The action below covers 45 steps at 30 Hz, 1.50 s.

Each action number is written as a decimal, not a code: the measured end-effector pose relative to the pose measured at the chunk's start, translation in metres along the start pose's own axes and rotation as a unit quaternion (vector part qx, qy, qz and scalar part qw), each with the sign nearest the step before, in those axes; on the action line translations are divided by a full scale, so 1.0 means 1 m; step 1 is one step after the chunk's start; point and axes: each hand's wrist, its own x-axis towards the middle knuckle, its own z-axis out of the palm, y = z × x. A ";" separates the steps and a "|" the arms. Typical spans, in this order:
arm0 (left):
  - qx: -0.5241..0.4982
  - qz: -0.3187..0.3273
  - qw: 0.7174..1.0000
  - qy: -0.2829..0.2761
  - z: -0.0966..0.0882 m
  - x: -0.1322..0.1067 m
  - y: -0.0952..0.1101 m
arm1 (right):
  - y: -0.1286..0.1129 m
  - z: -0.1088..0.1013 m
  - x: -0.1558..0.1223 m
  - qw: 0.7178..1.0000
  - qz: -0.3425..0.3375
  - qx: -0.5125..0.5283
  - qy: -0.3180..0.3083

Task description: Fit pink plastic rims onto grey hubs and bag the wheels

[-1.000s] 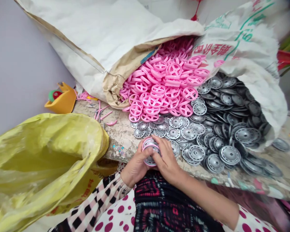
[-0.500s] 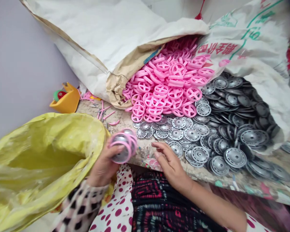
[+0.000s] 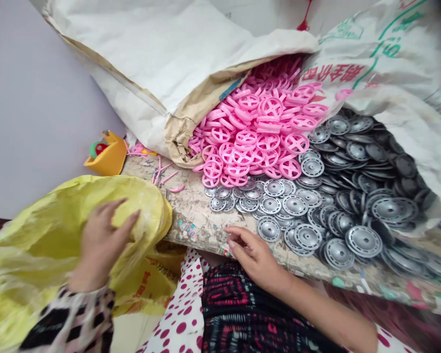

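Note:
My left hand (image 3: 102, 240) hovers over the mouth of a yellow plastic sack (image 3: 147, 189), its fingers spread and holding nothing; it is slightly blurred. At the front edge of the worn table (image 3: 185, 215), my right hand (image 3: 255, 257) hangs with loosely bent, parted fingers and nothing visible in them. Closest to it lie silver-grey plastic discs (image 3: 269, 228) with slotted rims, spread in a heap. Behind them, pink plastic rings with cross spokes (image 3: 246, 139) form a large pile. What lies deep in the yellow sack is hidden.
The pink rings spill from a white paper sack (image 3: 139, 54), and the grey discs from a white woven sack (image 3: 407, 113) with red and green print. A yellow tape dispenser (image 3: 108, 157) stands by the wall. Thin pink scraps (image 3: 163, 169) lie nearby.
My left hand has moved left from the table edge to above the yellow sack. The pink-rimmed grey wheels it held are gone from it. My right hand has barely moved.

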 end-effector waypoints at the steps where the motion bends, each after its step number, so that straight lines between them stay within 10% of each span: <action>1: -0.004 0.040 0.999 -0.009 0.016 0.000 0.015 | 0.000 0.000 -0.001 1.000 -0.004 -0.006 -0.003; 5: -0.060 0.214 0.966 -0.129 0.088 0.004 0.071 | -0.003 -0.001 -0.004 0.999 -0.015 -0.033 -0.010; 11: 0.095 0.276 0.939 -0.179 0.152 0.015 0.112 | -0.004 -0.008 -0.010 0.998 -0.011 -0.054 0.001; 24: 0.039 0.330 0.932 -0.147 0.132 -0.006 0.090 | 0.008 -0.007 0.001 0.997 0.060 0.022 0.042; 32: -0.113 0.490 0.851 -0.149 0.125 -0.053 0.085 | 0.018 -0.008 0.016 0.926 0.223 0.279 0.121; 35: -0.157 0.493 0.846 -0.128 0.129 -0.036 0.085 | 0.019 -0.008 0.016 0.920 0.216 0.294 0.143; 40: -0.159 0.273 0.948 -0.041 0.151 0.030 0.089 | 0.019 -0.004 0.013 0.919 0.226 0.303 0.109; 45: -0.094 0.194 0.976 -0.021 0.176 0.075 0.107 | 0.014 -0.002 0.012 0.920 0.232 0.312 0.059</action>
